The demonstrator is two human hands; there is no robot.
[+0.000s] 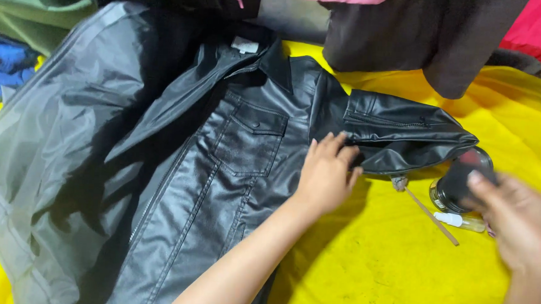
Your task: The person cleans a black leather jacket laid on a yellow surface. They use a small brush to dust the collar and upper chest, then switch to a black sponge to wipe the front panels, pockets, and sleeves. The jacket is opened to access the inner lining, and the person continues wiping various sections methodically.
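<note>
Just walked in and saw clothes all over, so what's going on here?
A person has a black leather jacket spread open on a yellow cloth. Their left hand presses flat on it beside the folded sleeve. Their right hand, blurred, is at a small dark jar. A thin stick and a small white bottle lie next to the jar.

The black jacket looks like smooth, glossy leather, its lining a thin grey sheen fabric. It lies on a matt yellow cloth. The small jar near the cloth's right edge looks like shiny glass, the thin stick like wood.
</note>
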